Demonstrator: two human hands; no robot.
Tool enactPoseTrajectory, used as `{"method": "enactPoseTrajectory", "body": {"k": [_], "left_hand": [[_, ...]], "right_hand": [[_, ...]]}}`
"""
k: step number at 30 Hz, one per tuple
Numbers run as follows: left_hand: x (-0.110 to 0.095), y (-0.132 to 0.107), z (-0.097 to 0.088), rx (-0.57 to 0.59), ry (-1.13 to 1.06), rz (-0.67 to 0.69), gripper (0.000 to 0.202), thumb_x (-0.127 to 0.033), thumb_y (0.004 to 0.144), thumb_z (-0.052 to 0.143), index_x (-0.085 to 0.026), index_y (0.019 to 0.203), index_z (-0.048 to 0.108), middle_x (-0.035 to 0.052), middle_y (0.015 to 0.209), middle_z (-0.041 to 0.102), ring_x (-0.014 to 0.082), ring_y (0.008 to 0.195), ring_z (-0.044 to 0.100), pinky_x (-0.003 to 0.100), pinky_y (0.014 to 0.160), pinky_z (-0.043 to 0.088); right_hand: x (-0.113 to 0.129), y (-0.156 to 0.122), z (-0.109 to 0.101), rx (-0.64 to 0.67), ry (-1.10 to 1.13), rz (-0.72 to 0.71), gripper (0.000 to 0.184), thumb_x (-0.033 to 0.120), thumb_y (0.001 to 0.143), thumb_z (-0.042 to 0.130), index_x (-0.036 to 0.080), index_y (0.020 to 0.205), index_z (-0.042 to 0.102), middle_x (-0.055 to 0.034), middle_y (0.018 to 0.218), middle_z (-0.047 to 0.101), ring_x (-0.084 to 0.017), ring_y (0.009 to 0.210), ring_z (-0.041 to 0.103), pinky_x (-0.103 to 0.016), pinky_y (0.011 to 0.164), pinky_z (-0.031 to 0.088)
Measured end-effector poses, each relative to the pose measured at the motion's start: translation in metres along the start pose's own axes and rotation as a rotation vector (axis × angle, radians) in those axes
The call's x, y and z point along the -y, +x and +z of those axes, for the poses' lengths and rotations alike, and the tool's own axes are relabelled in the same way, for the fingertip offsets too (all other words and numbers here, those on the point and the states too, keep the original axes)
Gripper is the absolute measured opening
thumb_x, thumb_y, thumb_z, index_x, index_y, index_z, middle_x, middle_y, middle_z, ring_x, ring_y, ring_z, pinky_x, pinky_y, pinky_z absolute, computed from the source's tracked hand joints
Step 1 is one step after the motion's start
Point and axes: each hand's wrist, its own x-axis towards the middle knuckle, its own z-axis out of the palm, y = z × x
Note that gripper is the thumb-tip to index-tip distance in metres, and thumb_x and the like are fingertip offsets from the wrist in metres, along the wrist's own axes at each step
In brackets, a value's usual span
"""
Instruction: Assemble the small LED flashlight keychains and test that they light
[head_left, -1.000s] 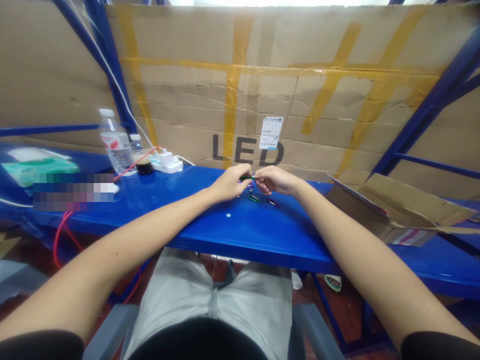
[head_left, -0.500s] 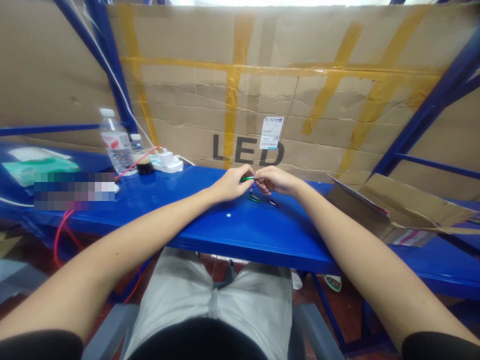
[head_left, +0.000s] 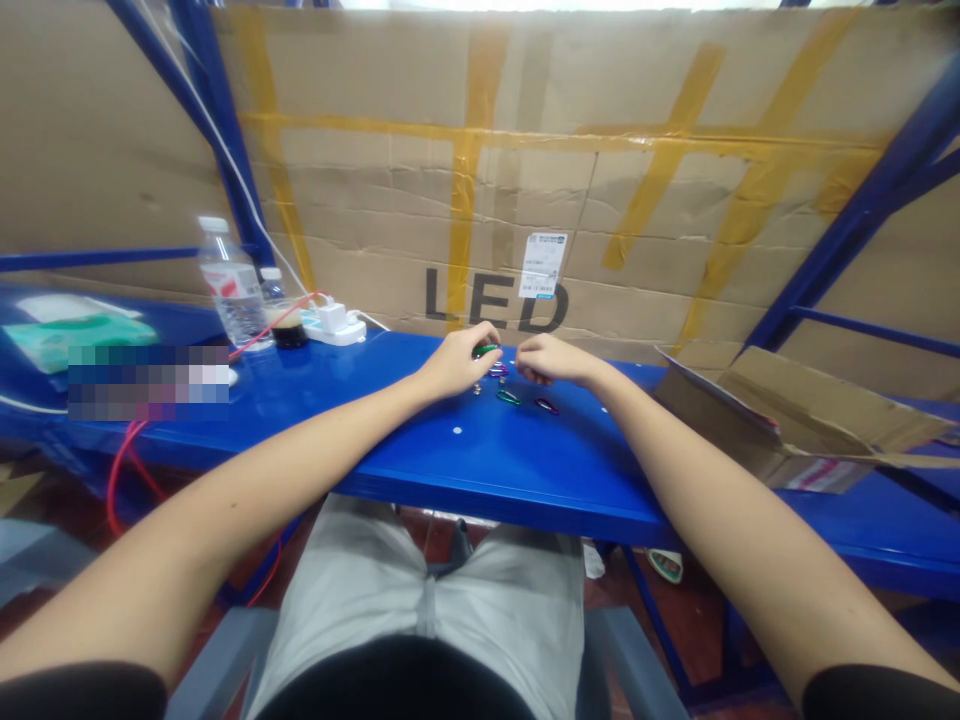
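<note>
Green carabiner (head_left: 486, 351): held in curved fingers of left hand (head_left: 454, 362). Right hand (head_left: 556, 359): fingers curled, contents indiscernible. Both hands angle inward over counter (head_left: 480, 462).

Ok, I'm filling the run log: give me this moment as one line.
left hand: holds green clip | right hand: fingers curled, contents unclear | on blue table: another green clip, dark clip

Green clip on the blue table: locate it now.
In the head view, the green clip lies just right of centre on the blue table, left of the dark reddish clip and below-left of the right hand.
</note>
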Motion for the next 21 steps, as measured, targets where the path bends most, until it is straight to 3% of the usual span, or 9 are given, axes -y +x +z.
{"method": "enactPoseTrajectory", "body": {"k": [3,7,11,17,21], "left_hand": [[0.006,0.001,-0.002,-0.040,0.001,-0.028,0.010,-0.026,0.089,0.056,-0.019,0.095,0.061,0.0003,0.086,0.067,0.0144,0.077,0.058,0.027,0.075,0.044],[0.008,0.001,-0.003,-0.063,0.009,-0.042,0.009,-0.026,0.089,0.056,-0.020,0.093,0.061,0.0000,0.084,0.067,0.0147,0.076,0.058,0.027,0.072,0.044],[0.008,0.002,-0.002,-0.069,0.020,-0.060,0.010,-0.026,0.089,0.056,-0.019,0.093,0.061,0.0013,0.085,0.068,0.0159,0.078,0.059,0.028,0.074,0.046],[0.014,0.003,0.001,-0.051,-0.008,-0.122,0.014,-0.022,0.088,0.054,-0.017,0.098,0.063,0.0061,0.101,0.072,0.0201,0.095,0.064,0.033,0.087,0.049],[0.016,0.004,0.001,-0.008,-0.022,-0.145,0.015,-0.023,0.087,0.055,-0.016,0.095,0.065,0.0062,0.099,0.073,0.0210,0.094,0.064,0.034,0.088,0.048]], "right_hand": [[0.008,-0.005,0.002,0.088,-0.391,-0.047,0.013,0.024,0.076,0.064,0.016,0.066,0.061,-0.0037,0.064,0.063,-0.014,0.057,0.053,-0.026,0.053,0.037],[0.016,-0.007,0.011,0.204,-0.547,0.052,0.020,0.035,0.078,0.071,0.016,0.079,0.068,-0.0059,0.077,0.070,-0.017,0.065,0.061,-0.028,0.059,0.041],[0.014,-0.004,0.018,0.205,-0.537,0.030,0.009,0.024,0.080,0.070,0.017,0.083,0.067,-0.0053,0.083,0.071,-0.017,0.070,0.062,-0.026,0.061,0.041],[0.005,0.000,0.021,0.190,-0.453,-0.051,0.006,0.016,0.080,0.066,0.017,0.076,0.061,-0.0038,0.075,0.069,-0.014,0.063,0.059,-0.024,0.056,0.040],[0.007,-0.003,0.019,0.103,-0.177,-0.061,0.011,0.008,0.087,0.056,0.017,0.081,0.055,-0.0044,0.075,0.071,-0.013,0.059,0.061,-0.022,0.053,0.042]]}}
